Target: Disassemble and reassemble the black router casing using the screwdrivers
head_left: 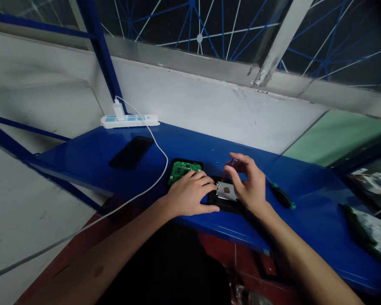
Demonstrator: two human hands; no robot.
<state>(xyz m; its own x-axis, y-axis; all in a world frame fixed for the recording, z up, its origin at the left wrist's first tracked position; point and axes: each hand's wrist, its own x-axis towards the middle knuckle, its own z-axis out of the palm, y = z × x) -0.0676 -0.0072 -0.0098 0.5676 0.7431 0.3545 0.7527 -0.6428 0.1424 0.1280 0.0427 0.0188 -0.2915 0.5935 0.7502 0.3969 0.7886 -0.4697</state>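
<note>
My right hand (249, 182) pinches a small screwdriver (232, 163) with a purplish handle. Its thin shaft slants down to the left edge of a silver metal plate (230, 195) with a brownish square in its middle. That plate sits in a black case (222, 205) on the blue table. Fingers stretched and spread, my left hand (192, 192) rests against the case's left side, near the screwdriver's tip. Partly behind this hand lies a green circuit board (181, 169) in a black shell.
A dark phone (131, 152) lies at the left of the blue table (178, 137). A white cable (160, 150) runs across from a power strip (130, 120). To the right lie a green-and-black screwdriver (282, 195) and a shiny plastic bag (371, 231).
</note>
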